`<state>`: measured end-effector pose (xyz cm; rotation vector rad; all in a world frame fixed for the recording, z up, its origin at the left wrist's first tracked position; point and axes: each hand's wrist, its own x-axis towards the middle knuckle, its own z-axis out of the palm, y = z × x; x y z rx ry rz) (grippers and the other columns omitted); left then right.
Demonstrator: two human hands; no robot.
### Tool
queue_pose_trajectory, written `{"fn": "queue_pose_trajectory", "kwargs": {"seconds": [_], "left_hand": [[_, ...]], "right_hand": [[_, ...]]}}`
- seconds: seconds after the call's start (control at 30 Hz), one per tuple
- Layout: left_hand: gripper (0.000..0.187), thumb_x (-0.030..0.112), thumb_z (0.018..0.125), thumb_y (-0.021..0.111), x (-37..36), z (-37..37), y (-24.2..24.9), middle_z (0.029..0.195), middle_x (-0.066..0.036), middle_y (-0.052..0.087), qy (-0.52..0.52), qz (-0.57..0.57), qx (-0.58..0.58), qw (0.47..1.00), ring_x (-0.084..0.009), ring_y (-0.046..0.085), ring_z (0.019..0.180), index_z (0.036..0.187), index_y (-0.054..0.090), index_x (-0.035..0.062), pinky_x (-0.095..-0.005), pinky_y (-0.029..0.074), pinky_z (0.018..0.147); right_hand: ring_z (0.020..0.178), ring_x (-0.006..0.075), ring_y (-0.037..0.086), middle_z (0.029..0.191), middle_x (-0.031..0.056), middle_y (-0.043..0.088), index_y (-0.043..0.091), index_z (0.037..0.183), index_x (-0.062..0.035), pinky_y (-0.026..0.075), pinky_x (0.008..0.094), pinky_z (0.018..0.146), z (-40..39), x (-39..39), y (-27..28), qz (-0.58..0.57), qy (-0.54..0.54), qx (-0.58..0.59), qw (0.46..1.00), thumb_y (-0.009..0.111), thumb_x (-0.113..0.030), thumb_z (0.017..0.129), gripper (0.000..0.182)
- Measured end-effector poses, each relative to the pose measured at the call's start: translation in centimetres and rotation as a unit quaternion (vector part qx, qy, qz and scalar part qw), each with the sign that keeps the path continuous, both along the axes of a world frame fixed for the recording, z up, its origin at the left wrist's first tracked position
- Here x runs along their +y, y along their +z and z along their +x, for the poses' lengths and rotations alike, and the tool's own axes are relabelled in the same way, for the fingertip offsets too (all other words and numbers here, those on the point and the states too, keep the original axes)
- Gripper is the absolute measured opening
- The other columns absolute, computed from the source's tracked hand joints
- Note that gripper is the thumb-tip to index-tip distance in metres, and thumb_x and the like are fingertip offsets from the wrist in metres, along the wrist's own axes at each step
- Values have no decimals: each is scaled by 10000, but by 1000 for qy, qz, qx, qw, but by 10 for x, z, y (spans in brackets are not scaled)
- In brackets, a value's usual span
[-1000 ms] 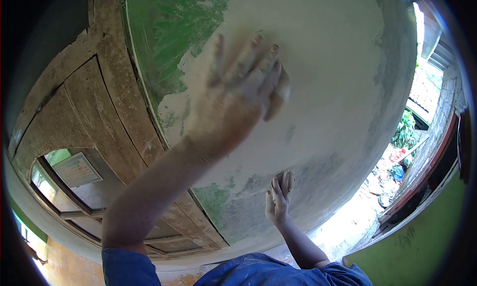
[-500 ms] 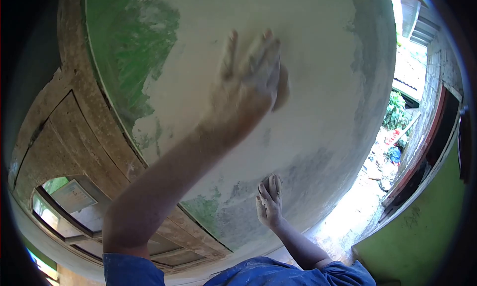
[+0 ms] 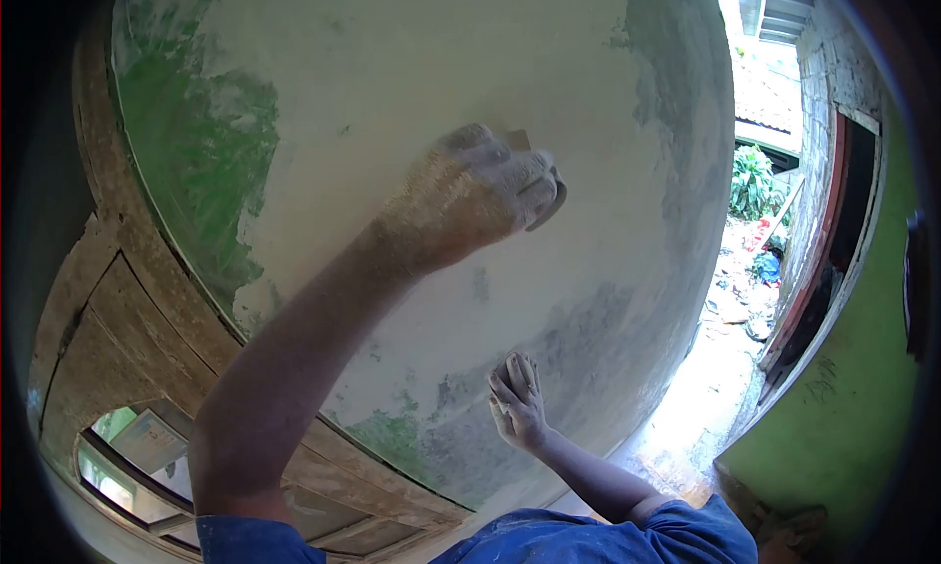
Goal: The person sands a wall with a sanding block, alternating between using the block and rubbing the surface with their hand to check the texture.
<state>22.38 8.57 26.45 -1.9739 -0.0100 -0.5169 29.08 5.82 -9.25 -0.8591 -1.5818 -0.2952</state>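
Note:
My left hand [image 3: 480, 187], coated in pale dust, is pressed to the plastered wall [image 3: 392, 64] with its fingers curled. A piece of sandpaper [image 3: 551, 203], thin and brownish, shows past the fingers; the rest of it is hidden under the hand. Lower and to the right, my right hand [image 3: 518, 407], dusty as well, lies against the wall's grey, patchy lower part. Its fingers are bent close together, with something dark by the fingertips that I cannot make out.
A worn wooden door frame [image 3: 162, 270] with glass panes borders the wall on the left. Green paint [image 3: 211, 143] shows beside the pale coat. To the right are a bright passage with plants [image 3: 752, 182] and rubble, and a green wall [image 3: 843, 397].
My left hand has moved down the wall and its fingers have gone from outstretched to curled. My right hand's fingers look more bent. The view has shifted slightly to the right.

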Motion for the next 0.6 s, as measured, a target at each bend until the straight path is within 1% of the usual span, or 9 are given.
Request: {"fn": "queue_pose_trajectory", "kwargs": {"seconds": [0.17, 0.23, 0.27, 0.33, 0.37, 0.43, 0.47, 0.53, 0.6], "left_hand": [[214, 107, 748, 686, -8, 3, 19, 1111, -11, 656, -14, -29, -12, 999, -171, 608, 990, 962, 688, 107, -362, 442, 946], [254, 76, 733, 699, -12, 1, 21, 1110, -28, 660, 76, -84, 7, 993, -188, 591, 1059, 986, 684, 88, -374, 426, 970], [254, 76, 733, 699, -9, 0, 21, 1110, -28, 660, 76, -84, 9, 993, -188, 591, 1059, 986, 684, 88, -374, 426, 970], [252, 73, 731, 707, -2, 0, 20, 1146, -44, 648, 64, -122, 0, 990, -208, 543, 1164, 982, 687, 79, -399, 393, 1016], [252, 73, 731, 707, 3, 0, 16, 1146, -44, 648, 63, -122, 2, 990, -208, 543, 1164, 982, 687, 79, -399, 393, 1016], [287, 77, 721, 721, 6, 3, 11, 1179, -59, 630, 33, -138, -24, 990, -213, 487, 1239, 1005, 684, 85, -429, 337, 1077], [287, 77, 721, 721, 8, 2, 11, 1179, -59, 630, 32, -137, -23, 990, -213, 487, 1239, 1005, 684, 85, -429, 337, 1077], [296, 92, 748, 708, 4, 1, 17, 1205, -51, 616, 56, -169, 5, 984, -211, 474, 1251, 1041, 673, 106, -445, 284, 1117], [289, 99, 760, 699, 4, 4, 13, 1212, -43, 612, 56, -145, -3, 988, -210, 472, 1254, 1047, 670, 117, -446, 261, 1128]], "right_hand": [[1320, 458, 303, 1460, 216, 299, 494, 1311, -134, 206, 578, 1073, 1, 3, -7, -9, 4, -1, 1000, 630, -108, 831, 499], [1318, 461, 303, 1461, 216, 298, 481, 1324, -142, 202, 581, 1072, 1, 4, -10, -5, 7, 0, 1000, 628, -106, 832, 515], [1319, 463, 300, 1464, 215, 293, 471, 1333, -148, 199, 584, 1071, 0, 4, -10, -4, 5, 0, 1000, 624, -108, 834, 523], [1319, 464, 297, 1466, 214, 289, 462, 1342, -153, 197, 586, 1070, -1, 5, -11, -4, 2, 1, 1000, 620, -109, 837, 531], [1321, 467, 292, 1468, 213, 285, 459, 1345, -153, 194, 590, 1069, -2, 5, -12, -7, 2, 1, 1000, 619, -112, 838, 533], [1322, 469, 288, 1470, 212, 281, 455, 1348, -154, 192, 594, 1068, -1, 6, -12, -9, 1, 0, 1000, 617, -116, 840, 535], [1323, 470, 284, 1471, 213, 279, 450, 1352, -155, 190, 594, 1068, -1, 6, -13, -9, 1, -2, 1000, 617, -115, 840, 541], [1324, 470, 280, 1472, 213, 277, 445, 1356, -156, 188, 595, 1068, -1, 6, -13, -10, 0, -5, 1000, 616, -115, 839, 546], [1327, 468, 277, 1474, 212, 271, 432, 1366, -156, 185, 595, 1069, -1, 5, -13, -11, 3, -7, 1000, 607, -111, 844, 552]]}}
